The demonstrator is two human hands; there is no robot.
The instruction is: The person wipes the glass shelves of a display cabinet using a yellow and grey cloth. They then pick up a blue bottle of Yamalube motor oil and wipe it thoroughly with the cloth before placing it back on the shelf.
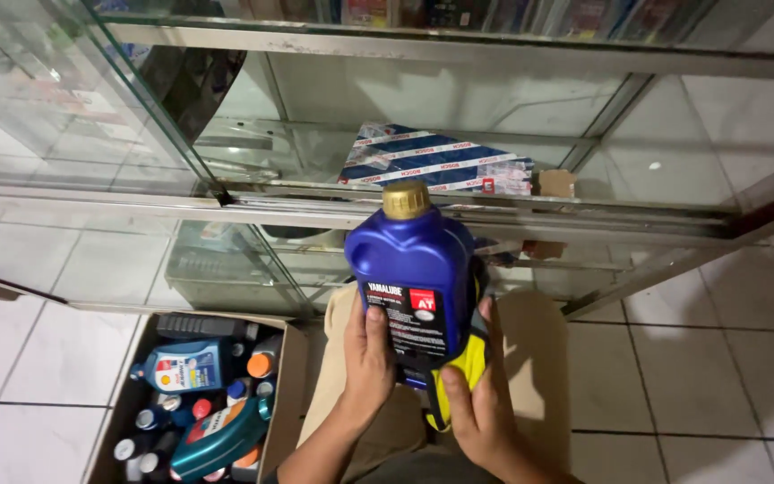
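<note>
Holding a blue plastic bottle (414, 273) with a gold screw cap and a dark label upright over my lap, I face the glass display case (459, 54). My left hand (367, 358) grips its left side, thumb on the label. My right hand (477, 394) presses a yellow cloth (466, 363) against its lower right side, and a cardboard box (284, 394) of bottles sits on the tiled floor beside my left arm.

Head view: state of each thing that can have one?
blue bottle: upright, gold cap on, held by both hands
left hand: gripping bottle's left side
right hand: holding yellow cloth against bottle
cardboard box: open, full of capped bottles
glass cabinet: open in front, nearly bare shelf
</note>
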